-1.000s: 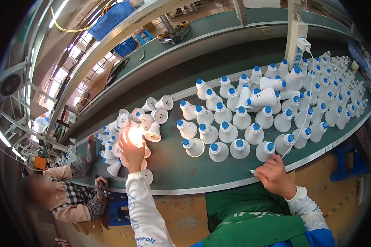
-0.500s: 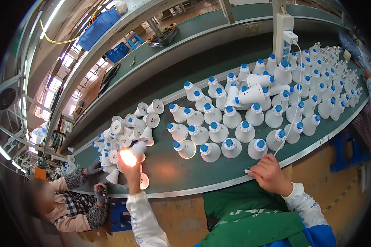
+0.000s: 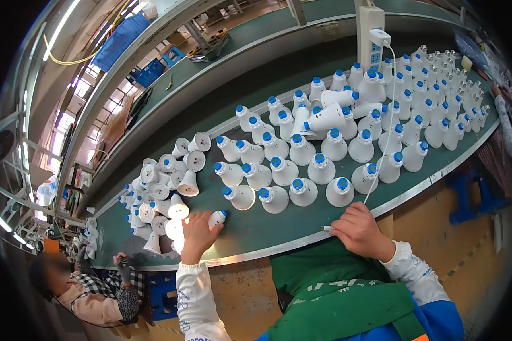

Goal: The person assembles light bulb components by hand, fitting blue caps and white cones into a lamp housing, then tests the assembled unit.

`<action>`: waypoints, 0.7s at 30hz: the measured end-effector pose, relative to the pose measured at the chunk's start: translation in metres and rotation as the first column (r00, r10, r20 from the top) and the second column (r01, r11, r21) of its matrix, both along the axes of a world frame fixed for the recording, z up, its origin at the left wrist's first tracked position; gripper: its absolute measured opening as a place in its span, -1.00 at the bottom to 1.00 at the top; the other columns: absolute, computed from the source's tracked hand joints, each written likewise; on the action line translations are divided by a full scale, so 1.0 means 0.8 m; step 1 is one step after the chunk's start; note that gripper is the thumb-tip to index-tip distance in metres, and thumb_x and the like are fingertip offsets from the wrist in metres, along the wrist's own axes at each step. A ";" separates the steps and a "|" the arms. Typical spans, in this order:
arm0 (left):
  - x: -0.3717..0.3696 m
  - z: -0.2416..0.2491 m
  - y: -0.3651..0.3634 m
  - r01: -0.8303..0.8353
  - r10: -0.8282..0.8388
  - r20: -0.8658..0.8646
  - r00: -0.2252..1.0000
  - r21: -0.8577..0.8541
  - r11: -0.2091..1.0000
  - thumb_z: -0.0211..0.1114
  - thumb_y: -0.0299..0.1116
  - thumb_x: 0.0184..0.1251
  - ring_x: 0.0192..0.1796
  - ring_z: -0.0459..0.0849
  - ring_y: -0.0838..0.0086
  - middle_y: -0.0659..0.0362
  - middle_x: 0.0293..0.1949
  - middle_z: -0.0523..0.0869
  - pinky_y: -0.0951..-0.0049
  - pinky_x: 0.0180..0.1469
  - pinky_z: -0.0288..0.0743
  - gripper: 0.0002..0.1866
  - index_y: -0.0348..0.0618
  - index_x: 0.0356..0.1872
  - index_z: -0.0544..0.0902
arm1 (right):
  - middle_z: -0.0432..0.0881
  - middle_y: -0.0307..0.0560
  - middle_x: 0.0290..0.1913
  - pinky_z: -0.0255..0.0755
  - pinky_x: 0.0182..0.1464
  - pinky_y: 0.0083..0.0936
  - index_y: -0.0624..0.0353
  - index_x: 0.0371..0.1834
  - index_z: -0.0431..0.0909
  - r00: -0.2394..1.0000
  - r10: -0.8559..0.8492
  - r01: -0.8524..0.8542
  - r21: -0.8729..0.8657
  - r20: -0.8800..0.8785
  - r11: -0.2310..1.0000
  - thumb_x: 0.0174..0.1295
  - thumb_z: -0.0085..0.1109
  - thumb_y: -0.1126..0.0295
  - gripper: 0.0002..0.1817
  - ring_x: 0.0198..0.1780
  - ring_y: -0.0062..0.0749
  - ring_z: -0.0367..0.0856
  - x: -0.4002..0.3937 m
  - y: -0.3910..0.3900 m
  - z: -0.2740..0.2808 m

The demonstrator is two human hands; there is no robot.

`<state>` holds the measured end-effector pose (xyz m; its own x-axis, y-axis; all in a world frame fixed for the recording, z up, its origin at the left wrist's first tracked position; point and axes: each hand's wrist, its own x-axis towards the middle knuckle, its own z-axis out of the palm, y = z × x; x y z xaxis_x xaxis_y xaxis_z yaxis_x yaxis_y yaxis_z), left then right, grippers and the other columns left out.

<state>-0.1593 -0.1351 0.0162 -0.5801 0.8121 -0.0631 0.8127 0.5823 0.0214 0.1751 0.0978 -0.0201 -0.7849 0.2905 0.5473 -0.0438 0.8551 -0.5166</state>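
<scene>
My left hand (image 3: 199, 232) is closed round a white lamp (image 3: 215, 220), whose blue cap sticks out to the right of the fingers. Bright glare to the left of this hand hides the lamp's other end. Closed near the table's front edge, my right hand (image 3: 358, 228) grips a white cable (image 3: 372, 190), and its small connector (image 3: 326, 228) pokes out to the left. Beyond my hands, many white lamps with blue caps (image 3: 304, 192) stand upright in rows, with a few lying on top. A jumbled pile of white lamps (image 3: 188, 184) lies left of them.
The green table (image 3: 267, 233) curves across the view. A white power strip (image 3: 371, 40) with a charger (image 3: 379, 38) stands at its back. Another person (image 3: 96, 284) sits at the left; a co-worker's arm (image 3: 507, 122) shows at the far right. Blue stools (image 3: 477, 196) stand below.
My left hand has turned, and the lamp's blue cap now shows on its right. The glare has spread beside it. The whole view has shifted slightly; my right hand still holds the cable.
</scene>
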 end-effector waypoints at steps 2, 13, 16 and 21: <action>-0.005 0.005 0.005 -0.034 0.036 0.085 0.996 -0.027 0.999 0.44 -0.13 0.04 0.03 0.59 0.08 0.03 -0.09 0.69 0.15 0.07 0.42 -0.48 -0.12 0.04 0.62 | 0.48 -0.21 -0.54 0.33 -0.12 -0.36 0.12 -0.46 0.57 1.000 -0.006 0.006 0.006 0.004 1.000 -0.02 0.40 0.45 -0.85 -0.38 -0.28 0.48 0.002 0.001 0.002; 0.075 -0.055 0.011 -0.628 -0.306 0.755 0.580 0.653 0.423 0.48 -0.53 0.04 0.04 0.62 0.41 0.05 0.02 0.66 0.35 0.15 0.48 -0.35 -0.20 0.16 0.33 | 0.51 -0.20 -0.52 0.35 -0.10 -0.33 0.15 -0.44 0.59 1.000 0.002 -0.002 -0.014 0.005 1.000 -0.02 0.43 0.45 -0.84 -0.38 -0.28 0.49 0.000 0.001 -0.002; 0.095 -0.066 0.015 -0.543 -0.175 0.698 0.695 0.668 0.509 0.47 -0.58 0.01 0.09 0.60 0.34 0.03 0.06 0.63 0.34 0.21 0.43 -0.23 -0.19 0.28 0.27 | 0.50 -0.20 -0.52 0.35 -0.10 -0.34 0.13 -0.44 0.57 1.000 -0.004 0.004 0.002 0.007 1.000 0.01 0.41 0.43 -0.84 -0.37 -0.29 0.49 0.002 0.002 0.000; 0.116 -0.060 0.015 -0.221 -0.186 0.465 0.866 0.688 0.691 0.40 -0.58 0.06 0.17 0.56 0.25 -0.02 0.13 0.58 0.28 0.26 0.37 -0.20 -0.21 0.36 0.21 | 0.47 -0.21 -0.53 0.34 -0.10 -0.35 0.11 -0.44 0.55 1.000 -0.016 0.015 0.025 0.024 1.000 0.03 0.39 0.41 -0.84 -0.37 -0.30 0.49 0.006 0.001 -0.004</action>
<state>-0.0669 -0.1229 -0.0319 -0.6535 0.7131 0.2540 0.5652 0.2365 0.7903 0.1795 0.0989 -0.0230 -0.7935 0.2894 0.5354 -0.0180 0.8682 -0.4959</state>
